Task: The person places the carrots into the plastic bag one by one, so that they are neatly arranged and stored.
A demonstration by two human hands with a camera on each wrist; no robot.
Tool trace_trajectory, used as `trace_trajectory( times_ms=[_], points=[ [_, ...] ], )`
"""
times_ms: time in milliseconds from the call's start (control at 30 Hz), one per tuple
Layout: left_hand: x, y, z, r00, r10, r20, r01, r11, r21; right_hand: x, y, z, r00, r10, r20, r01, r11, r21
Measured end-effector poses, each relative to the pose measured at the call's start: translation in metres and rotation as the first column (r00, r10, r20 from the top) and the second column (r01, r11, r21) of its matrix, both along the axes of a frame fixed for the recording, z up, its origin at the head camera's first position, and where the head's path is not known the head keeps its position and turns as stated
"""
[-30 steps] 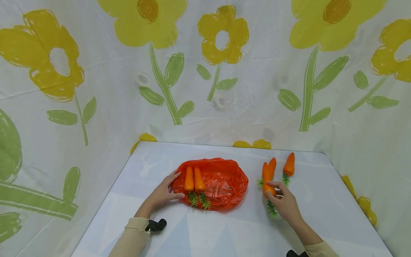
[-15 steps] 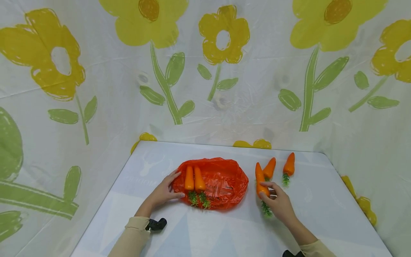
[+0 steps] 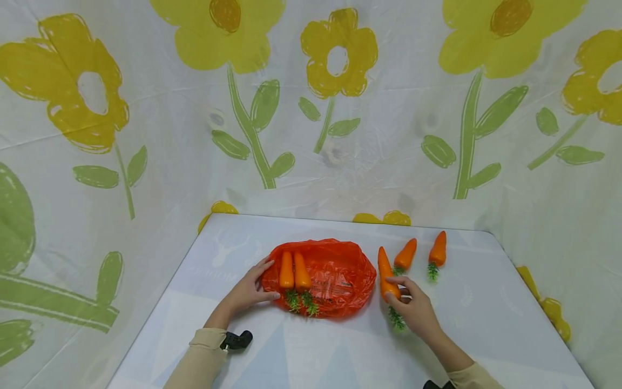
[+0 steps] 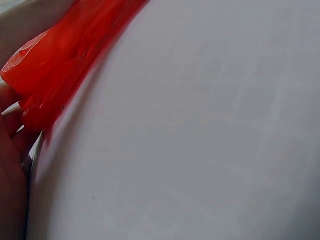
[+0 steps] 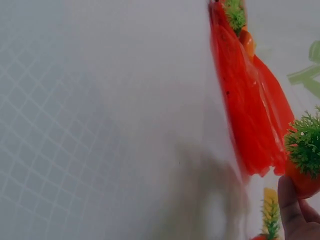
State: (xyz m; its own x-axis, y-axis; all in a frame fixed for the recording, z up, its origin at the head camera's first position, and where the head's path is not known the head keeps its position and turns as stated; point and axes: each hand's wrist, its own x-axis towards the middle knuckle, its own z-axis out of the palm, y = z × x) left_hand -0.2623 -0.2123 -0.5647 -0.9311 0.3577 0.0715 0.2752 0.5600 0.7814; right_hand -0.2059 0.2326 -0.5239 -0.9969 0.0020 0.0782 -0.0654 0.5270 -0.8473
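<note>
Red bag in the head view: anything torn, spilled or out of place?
Nothing stands out: no tear or spill shows. The red bag looks crumpled, with two carrots side by side near the left hand.

Yellow-flowered white cloth (image 3: 384,156) behind a pale table (image 3: 389,356) with bluish triangles (image 3: 272,362).

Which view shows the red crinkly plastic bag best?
The head view: nearly the whole outline of the red crinkly plastic bag shows. The left wrist view catches only part, at the left hand; the right wrist view shows it side-on, cut off at the top.
</note>
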Motion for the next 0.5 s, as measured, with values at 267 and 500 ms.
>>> trace_trajectory(
  times_ms=[267, 500],
  points=[
    [0.0, 0.0, 0.0, 1.0, 0.001, 0.002, -0.001, 1.0, -0.002, 0.0, -0.011, 0.0, 1.0, 0.028, -0.002, -0.028, 0.999, -0.035],
    [0.0, 0.0, -0.001, 1.0, -0.001, 0.004, 0.001, 1.0, -0.003, 0.0, -0.019, 0.004, 0.999, 0.035, 0.025, -0.034, 0.999, -0.024]
  ],
)
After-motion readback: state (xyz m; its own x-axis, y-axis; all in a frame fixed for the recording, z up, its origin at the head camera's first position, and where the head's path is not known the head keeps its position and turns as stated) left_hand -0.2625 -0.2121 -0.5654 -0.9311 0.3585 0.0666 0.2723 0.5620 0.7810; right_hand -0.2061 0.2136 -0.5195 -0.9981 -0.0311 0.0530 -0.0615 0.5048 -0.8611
